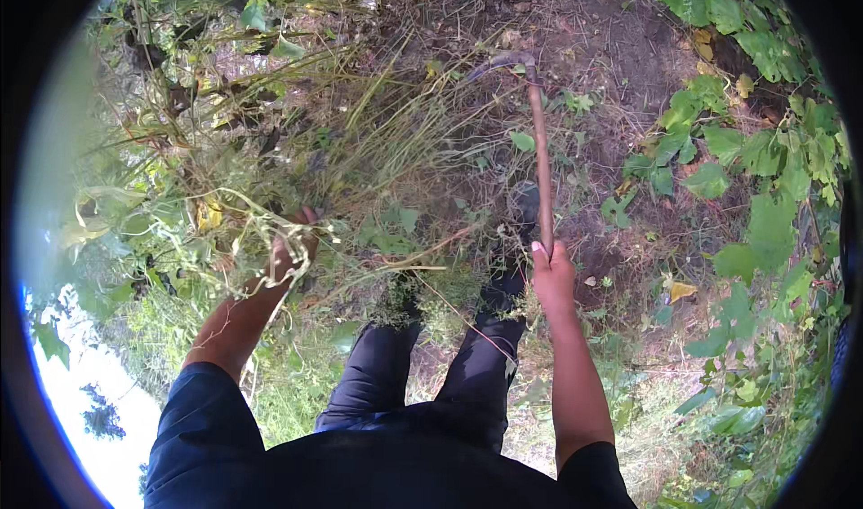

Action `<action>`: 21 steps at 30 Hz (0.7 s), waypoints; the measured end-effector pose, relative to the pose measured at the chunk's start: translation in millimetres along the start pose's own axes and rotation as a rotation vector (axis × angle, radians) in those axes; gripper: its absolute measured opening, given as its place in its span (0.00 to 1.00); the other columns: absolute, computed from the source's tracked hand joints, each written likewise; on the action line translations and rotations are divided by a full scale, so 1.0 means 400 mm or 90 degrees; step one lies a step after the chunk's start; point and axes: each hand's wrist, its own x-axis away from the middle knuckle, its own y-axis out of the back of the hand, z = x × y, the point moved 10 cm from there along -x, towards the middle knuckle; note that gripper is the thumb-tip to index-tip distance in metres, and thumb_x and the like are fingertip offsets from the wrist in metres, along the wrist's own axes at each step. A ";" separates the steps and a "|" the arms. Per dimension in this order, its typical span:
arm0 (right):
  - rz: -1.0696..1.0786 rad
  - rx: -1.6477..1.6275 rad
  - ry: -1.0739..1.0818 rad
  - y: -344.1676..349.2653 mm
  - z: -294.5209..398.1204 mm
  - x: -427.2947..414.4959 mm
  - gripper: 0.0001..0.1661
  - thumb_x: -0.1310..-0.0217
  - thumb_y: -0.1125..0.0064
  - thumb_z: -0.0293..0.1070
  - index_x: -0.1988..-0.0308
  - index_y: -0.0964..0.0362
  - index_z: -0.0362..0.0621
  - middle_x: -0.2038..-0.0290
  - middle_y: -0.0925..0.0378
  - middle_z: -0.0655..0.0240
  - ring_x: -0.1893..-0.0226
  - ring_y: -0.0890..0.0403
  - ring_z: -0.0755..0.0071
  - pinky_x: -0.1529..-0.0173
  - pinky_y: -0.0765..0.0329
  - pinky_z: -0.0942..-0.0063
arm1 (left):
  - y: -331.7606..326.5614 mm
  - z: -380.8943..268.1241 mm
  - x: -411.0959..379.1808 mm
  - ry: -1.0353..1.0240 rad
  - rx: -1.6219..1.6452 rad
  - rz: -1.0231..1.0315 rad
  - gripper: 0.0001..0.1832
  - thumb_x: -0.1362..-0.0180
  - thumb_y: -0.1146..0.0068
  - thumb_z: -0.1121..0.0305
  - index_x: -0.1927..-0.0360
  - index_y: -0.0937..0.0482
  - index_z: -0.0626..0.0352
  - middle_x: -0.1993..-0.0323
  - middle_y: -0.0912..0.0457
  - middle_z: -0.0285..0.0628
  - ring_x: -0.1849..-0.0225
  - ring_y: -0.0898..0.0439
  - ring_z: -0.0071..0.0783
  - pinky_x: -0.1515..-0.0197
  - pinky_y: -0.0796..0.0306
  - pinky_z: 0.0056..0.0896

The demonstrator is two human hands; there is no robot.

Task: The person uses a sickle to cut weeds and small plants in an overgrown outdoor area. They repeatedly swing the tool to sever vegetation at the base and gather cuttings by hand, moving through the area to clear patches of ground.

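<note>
My right hand (555, 273) grips the lower end of a sickle's long wooden handle (541, 158). The curved metal blade (502, 61) tops the handle and points left, close above dry grass and bare soil. On the left, my left hand (296, 236) reaches in among weeds, with pale tangled stems (270, 253) crossing in front of it. Those stems hide most of its fingers, so I cannot see whether they close around anything. Long thin grass stalks (404, 131) lean between my left hand and the blade.
Broad-leaved vines (762, 138) grow along the right side. Brown soil (607, 44) strewn with dry stems lies ahead. My legs (377, 361) stand among low weeds, and a thin reddish stem (465, 320) crosses before them. Denser dry growth (182, 105) rises at the upper left.
</note>
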 end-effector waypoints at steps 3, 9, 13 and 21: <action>-0.001 -0.107 -0.017 -0.065 -0.071 -0.046 0.20 0.31 0.42 0.46 0.62 0.33 0.38 0.77 0.24 0.56 0.78 0.20 0.55 0.71 0.26 0.59 | -0.031 0.243 -0.003 -0.011 0.141 0.169 0.25 0.37 0.53 0.67 0.37 0.33 0.65 0.56 0.18 0.46 0.56 0.17 0.39 0.55 0.29 0.44; -0.097 -0.504 0.000 -0.077 0.197 -0.250 0.16 0.25 0.49 0.45 0.61 0.40 0.46 0.78 0.34 0.76 0.85 0.32 0.82 0.84 0.33 0.80 | 0.022 0.383 -0.003 0.101 0.079 0.071 0.29 0.43 0.42 0.63 0.39 0.32 0.65 0.61 0.19 0.42 0.59 0.18 0.35 0.57 0.30 0.38; -0.118 -0.498 -0.044 -0.256 0.083 -0.250 0.17 0.23 0.53 0.43 0.60 0.41 0.40 0.79 0.33 0.70 0.87 0.31 0.76 0.85 0.32 0.73 | 0.003 0.399 -0.040 0.147 0.117 0.111 0.30 0.43 0.41 0.63 0.39 0.33 0.64 0.59 0.20 0.42 0.55 0.18 0.34 0.51 0.29 0.37; 0.215 0.005 -0.149 -0.554 -0.496 0.528 0.23 0.32 0.43 0.49 0.60 0.29 0.36 0.71 0.20 0.43 0.66 0.17 0.35 0.62 0.22 0.48 | -0.057 0.389 -0.007 0.155 0.148 0.143 0.31 0.47 0.37 0.59 0.43 0.32 0.63 0.53 0.19 0.45 0.45 0.22 0.41 0.41 0.33 0.41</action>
